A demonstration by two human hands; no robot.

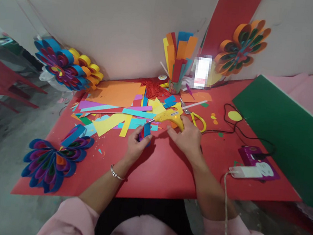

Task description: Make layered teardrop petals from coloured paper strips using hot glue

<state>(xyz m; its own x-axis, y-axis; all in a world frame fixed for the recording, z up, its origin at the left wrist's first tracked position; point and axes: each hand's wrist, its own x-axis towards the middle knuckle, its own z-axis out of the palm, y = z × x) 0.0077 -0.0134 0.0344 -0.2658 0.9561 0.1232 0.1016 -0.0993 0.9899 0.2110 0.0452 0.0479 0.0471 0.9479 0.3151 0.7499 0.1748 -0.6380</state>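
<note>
My left hand (pixel 137 141) pinches a small looped paper petal (pixel 146 130), blue outside with red and purple showing. The yellow glue gun (pixel 169 116) is in my right hand (pixel 188 137), whose fingers are at its handle. Its metal nozzle points left and sits at the petal's upper edge; whether it touches cannot be made out. At the left front of the table lies a partly built paper flower (pixel 48 163) of blue, purple and green loops. A separate blue loop (pixel 74 135) lies just above it.
Loose paper strips (pixel 109 109) cover the table's back left. Yellow-handled scissors (pixel 198 121) lie beyond my right hand. A cup of strips (pixel 174 85) stands behind. A black cable (pixel 222 130) runs right, by a plugged purple box (pixel 254 153) and a green board (pixel 281 135).
</note>
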